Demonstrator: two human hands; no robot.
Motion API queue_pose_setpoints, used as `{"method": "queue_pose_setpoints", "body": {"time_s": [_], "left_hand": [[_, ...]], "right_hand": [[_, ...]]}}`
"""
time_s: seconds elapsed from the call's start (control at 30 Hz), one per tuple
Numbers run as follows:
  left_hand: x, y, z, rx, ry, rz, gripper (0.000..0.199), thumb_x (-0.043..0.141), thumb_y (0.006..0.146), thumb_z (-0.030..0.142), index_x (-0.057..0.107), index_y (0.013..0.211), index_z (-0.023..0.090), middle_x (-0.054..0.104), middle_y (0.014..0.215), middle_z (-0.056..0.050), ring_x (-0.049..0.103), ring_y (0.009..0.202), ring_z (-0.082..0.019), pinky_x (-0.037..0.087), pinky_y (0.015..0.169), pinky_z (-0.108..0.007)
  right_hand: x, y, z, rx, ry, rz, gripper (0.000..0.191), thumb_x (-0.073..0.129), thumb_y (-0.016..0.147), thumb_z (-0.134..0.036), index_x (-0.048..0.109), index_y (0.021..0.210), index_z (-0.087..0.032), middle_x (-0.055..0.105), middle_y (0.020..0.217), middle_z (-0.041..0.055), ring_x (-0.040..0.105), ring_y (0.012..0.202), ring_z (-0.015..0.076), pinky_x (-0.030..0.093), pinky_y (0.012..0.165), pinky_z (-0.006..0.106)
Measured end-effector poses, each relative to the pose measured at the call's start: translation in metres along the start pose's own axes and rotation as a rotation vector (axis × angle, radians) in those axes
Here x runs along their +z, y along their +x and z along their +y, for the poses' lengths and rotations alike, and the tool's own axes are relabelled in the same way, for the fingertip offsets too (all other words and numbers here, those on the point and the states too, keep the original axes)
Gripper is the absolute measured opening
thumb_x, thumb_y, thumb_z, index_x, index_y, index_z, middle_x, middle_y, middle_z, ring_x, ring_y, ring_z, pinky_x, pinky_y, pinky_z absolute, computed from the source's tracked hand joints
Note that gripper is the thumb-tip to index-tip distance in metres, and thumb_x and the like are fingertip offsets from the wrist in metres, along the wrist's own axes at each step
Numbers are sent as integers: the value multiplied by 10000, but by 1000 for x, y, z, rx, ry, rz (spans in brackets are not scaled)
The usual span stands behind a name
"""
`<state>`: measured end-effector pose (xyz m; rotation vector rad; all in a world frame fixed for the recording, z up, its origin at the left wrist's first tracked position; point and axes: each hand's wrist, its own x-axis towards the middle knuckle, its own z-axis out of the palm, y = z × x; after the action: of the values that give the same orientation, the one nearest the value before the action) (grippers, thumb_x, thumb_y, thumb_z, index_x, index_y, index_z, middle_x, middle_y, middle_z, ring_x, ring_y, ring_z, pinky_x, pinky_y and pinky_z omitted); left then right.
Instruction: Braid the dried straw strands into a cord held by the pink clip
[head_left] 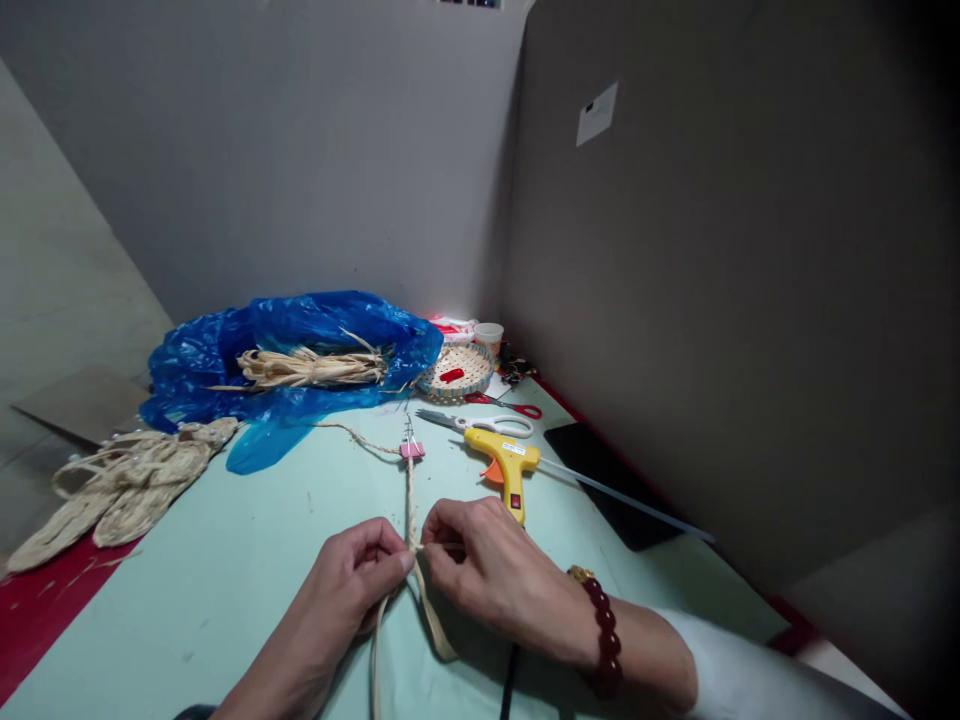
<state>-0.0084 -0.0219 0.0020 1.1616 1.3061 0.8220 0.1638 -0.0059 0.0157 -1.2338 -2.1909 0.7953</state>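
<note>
Between left hand (360,575) and right hand (491,575) ends the braid (412,505)

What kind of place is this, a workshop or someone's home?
Probably a small craft workspace: a yellow glue gun, white-handled scissors and bundled straw-like strips share a tabletop.

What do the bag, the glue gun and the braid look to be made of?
Bag: thin, glossy blue plastic film, judging by its crinkles and see-through edge.
Glue gun: smooth yellow body, likely hard plastic.
Braid: matte, pale flat strands, probably dried plant fibre.
</note>
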Motion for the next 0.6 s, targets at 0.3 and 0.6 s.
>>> {"method": "queue_pose_setpoints", "body": {"time_s": [0.3, 0.6], "left_hand": [[11, 0, -10, 91, 153, 91, 239, 625, 747, 317, 483, 607, 184, 470, 495, 64, 385, 443, -85, 267, 452, -198], [10, 1, -11, 45, -13, 18, 290, 669, 726, 401, 503, 615, 191, 450, 348, 83, 297, 336, -53, 206, 399, -174]], "right_hand": [[21, -13, 2, -196, -374, 83, 82, 464, 840, -189, 540, 818, -168, 620, 699, 27, 497, 579, 147, 257, 541, 287], [28, -11, 8, -655, -743, 307, 197, 441, 782, 4, 449, 700, -175, 503, 612, 14, 427, 530, 158, 223, 496, 309]]}}
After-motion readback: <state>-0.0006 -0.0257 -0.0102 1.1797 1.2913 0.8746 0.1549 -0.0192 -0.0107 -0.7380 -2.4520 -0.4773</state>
